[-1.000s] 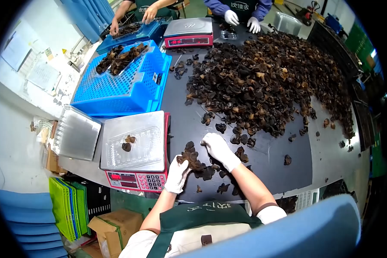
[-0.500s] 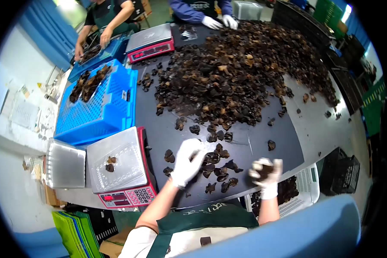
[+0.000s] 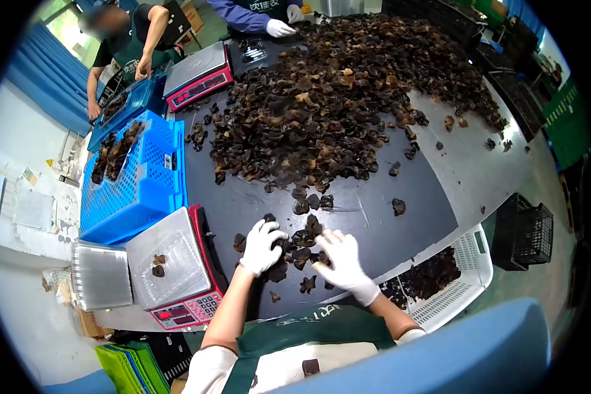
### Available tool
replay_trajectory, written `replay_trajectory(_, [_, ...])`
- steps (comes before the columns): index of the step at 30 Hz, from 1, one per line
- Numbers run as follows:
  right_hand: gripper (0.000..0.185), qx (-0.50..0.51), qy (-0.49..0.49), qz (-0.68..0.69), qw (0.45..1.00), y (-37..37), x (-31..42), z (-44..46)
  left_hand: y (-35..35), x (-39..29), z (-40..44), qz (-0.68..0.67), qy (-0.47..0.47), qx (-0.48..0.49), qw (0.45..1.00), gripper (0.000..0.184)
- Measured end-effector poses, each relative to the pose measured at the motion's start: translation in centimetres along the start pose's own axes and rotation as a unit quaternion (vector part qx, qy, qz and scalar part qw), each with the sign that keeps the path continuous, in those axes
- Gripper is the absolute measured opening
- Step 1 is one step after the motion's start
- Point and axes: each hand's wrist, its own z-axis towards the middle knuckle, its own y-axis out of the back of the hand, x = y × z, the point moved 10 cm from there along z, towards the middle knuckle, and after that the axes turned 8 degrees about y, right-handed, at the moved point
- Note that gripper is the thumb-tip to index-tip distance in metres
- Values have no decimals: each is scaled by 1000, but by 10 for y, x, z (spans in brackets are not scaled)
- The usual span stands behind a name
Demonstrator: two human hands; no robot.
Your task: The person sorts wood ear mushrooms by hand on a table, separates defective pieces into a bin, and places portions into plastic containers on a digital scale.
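My left hand (image 3: 262,247), in a white glove, rests over the left side of a small group of dark wood ear mushrooms (image 3: 302,253) on the black mat. Its fingers are a little apart and touch the pieces. At the group's right side is my right hand (image 3: 343,261), also gloved, with thumb and fingers spread around the edge pieces. No piece shows lifted in either hand, though the undersides are hidden. To the left, a red scale (image 3: 207,289) carries a clear plastic tray (image 3: 177,253) with a few small mushroom pieces in it.
A large heap of wood ears (image 3: 308,125) covers the table's far side. A white basket (image 3: 482,266) holding dark pieces is at lower right. A blue crate (image 3: 154,174), stacked clear trays (image 3: 102,276) and a second scale (image 3: 197,75) stand left. Two co-workers are across the table.
My right hand has moved left from near the white basket to the small group, and the dark piece in it no longer shows. My left hand has lowered onto the pieces. The view has shifted.
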Motion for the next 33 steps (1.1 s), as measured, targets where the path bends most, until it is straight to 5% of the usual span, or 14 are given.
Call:
replay_trajectory(2, [42,21,90,86,992,-20,29,10,12,3,-26,-40,42,44,997,43])
replay_trajectory(4, [27,-47,176,153,971,-11,47,27,48,-2,-48,-83,56,-17,995,49])
replay_trajectory(7, [20,-84,148,199,965,2,9,65,80,27,-81,-190,132,-133,964,46])
replay_trajectory(11, [35,-128,24,-145,981,-11,-45,80,74,80,-99,-111,284,-236,923,46])
replay_trajectory(13, [45,38,13,-34,999,-45,-40,87,58,76,-87,-12,276,-233,932,49])
replay_trajectory(15, [44,36,120,-34,992,-50,3,68,39,58,-72,114,241,-169,949,46])
replay_trajectory(18, [45,138,163,146,966,-46,39,45,30,24,-73,-96,117,-136,979,30])
replay_trajectory(19, [46,161,148,229,948,-45,42,35,34,14,-79,-133,132,-112,976,34])
replay_trajectory(22, [52,120,154,176,965,-2,52,21,74,-17,-113,-108,133,-196,966,48])
replay_trajectory(25, [76,68,119,89,987,17,29,-12,45,-25,-155,-69,188,-106,974,86])
replay_trajectory(29, [105,204,41,-50,977,-28,9,-59,-18,5,-192,16,258,-39,965,118])
replay_trajectory(33, [114,195,43,-26,979,-44,12,-30,-2,33,-153,48,310,-73,947,137])
